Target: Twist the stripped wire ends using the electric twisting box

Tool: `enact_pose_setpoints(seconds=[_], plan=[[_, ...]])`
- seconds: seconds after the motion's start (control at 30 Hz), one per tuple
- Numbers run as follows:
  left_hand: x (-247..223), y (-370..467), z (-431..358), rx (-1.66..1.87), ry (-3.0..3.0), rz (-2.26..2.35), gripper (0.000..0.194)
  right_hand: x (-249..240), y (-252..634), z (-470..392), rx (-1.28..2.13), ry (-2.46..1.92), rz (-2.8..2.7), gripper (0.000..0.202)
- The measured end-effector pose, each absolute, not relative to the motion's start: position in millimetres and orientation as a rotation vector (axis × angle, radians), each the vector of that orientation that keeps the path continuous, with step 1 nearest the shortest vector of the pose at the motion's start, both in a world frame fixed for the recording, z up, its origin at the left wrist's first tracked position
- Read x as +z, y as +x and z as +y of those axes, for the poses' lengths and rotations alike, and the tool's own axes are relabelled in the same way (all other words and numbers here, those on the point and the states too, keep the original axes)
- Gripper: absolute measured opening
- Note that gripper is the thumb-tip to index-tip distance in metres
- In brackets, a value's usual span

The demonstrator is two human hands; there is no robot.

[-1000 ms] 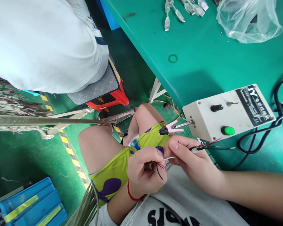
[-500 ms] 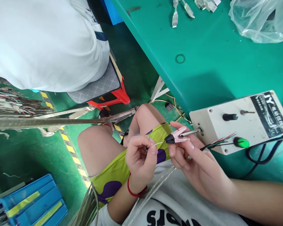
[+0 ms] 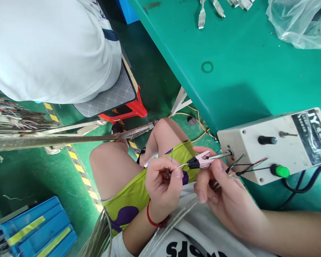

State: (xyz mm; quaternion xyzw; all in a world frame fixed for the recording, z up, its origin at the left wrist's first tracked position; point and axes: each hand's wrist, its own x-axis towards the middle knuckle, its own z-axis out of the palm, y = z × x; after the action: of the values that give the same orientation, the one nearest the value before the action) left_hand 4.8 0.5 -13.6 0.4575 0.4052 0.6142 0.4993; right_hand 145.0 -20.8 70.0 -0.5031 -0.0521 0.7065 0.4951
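My left hand (image 3: 164,180) is closed in a pinch on the thin wires at a cable's end. A white wire (image 3: 182,165) runs from its fingertips to the black tip of a pink clip (image 3: 202,160). That clip sits on the metal shaft (image 3: 222,155) of a white control box (image 3: 280,142). Just below the clip, my right hand (image 3: 224,189) is closed round clear-sheathed cables (image 3: 234,175), whose black, red and green wire ends stick out past the thumb. Whether its fingers touch the clip I cannot tell. The cables (image 3: 173,221) trail down over my lap.
The green table (image 3: 176,43) carries USB plugs (image 3: 202,18), a clear plastic bag (image 3: 299,28) and the box with its green knob (image 3: 281,171). A co-worker in white (image 3: 56,50) sits on a red stool (image 3: 137,107) at left. A blue crate (image 3: 40,228) stands lower left, near hanging cable bundles (image 3: 16,116).
The white wire in my left hand has moved right, up to the clip's tip. My right fingers have shifted lower, and the wire ends above my right thumb have spread into two bunches.
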Motion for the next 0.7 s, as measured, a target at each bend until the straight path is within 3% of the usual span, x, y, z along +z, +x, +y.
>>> enact_pose_setpoints(seconds=[0.7], plan=[[-10.5, 10.5, 3.1, 1.46, 1.222, 1.04, 0.008, 71.8, 144.9, -16.1, 1.745, -1.208, -0.095, 0.047]])
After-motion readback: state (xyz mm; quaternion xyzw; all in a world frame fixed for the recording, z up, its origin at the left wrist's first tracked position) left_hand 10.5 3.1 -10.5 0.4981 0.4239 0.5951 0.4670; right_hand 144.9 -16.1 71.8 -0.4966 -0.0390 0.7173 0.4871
